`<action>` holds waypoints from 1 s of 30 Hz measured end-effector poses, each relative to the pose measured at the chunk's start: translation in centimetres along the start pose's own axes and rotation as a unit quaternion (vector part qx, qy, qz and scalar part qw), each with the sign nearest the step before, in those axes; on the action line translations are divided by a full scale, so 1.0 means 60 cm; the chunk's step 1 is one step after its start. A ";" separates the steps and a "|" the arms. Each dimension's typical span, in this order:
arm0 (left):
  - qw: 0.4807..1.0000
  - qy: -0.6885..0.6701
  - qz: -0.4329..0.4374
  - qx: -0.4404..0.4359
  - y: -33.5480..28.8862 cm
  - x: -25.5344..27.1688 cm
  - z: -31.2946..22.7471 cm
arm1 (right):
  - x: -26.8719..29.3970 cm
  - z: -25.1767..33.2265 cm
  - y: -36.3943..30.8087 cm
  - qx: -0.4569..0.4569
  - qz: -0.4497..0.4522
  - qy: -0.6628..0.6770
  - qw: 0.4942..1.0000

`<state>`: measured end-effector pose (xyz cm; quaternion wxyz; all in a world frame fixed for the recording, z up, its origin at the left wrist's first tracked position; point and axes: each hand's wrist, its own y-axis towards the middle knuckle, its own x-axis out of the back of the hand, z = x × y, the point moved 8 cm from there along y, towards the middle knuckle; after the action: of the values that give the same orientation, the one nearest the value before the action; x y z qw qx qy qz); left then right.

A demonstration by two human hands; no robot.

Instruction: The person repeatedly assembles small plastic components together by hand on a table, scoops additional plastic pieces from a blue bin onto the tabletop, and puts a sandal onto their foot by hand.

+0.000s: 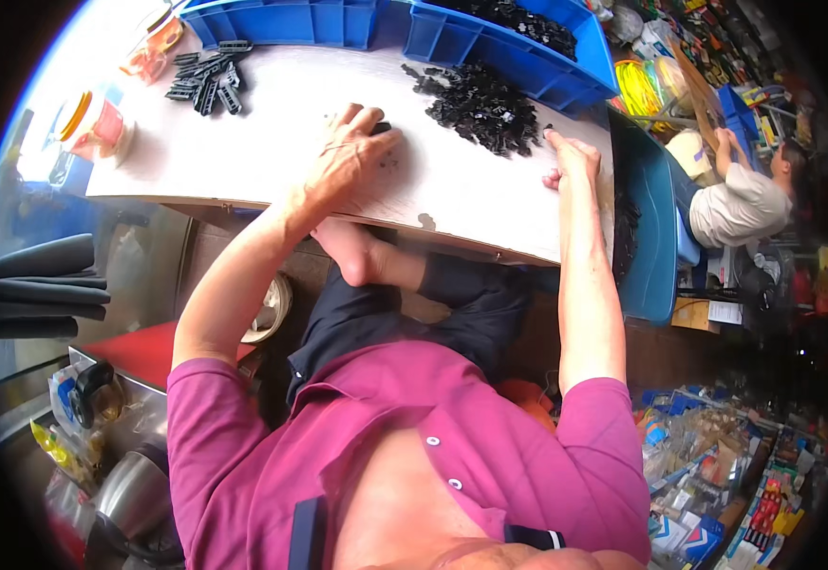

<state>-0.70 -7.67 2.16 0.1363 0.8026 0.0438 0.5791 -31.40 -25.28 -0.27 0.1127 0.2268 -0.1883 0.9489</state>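
My left hand [349,152] lies on the white table [272,133], fingers bent over a small black plastic part [380,127] that shows at its fingertips. My right hand [571,157] rests near the table's right edge, fingers curled, index finger stretched toward a heap of small black plastic parts [482,103]. Whether it pinches a part I cannot tell. At the far left of the table lies a row of longer black parts [207,80].
Blue bins [499,43] stand along the table's far edge, one holding more black parts. Another blue bin [647,228] hangs at the right edge. Clear jars [96,128] stand far left. A seated person [742,195] works at right. Shelves of goods fill the right side.
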 end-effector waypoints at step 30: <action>0.552 -0.798 -0.026 0.242 0.016 -0.135 -0.124 | -0.119 -0.019 -0.242 0.116 0.402 0.220 0.881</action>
<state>-10.41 -9.16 -2.84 -0.0696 0.9366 0.0762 -0.3348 -21.25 -12.62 -0.14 -0.2674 -0.0717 -0.1222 0.9531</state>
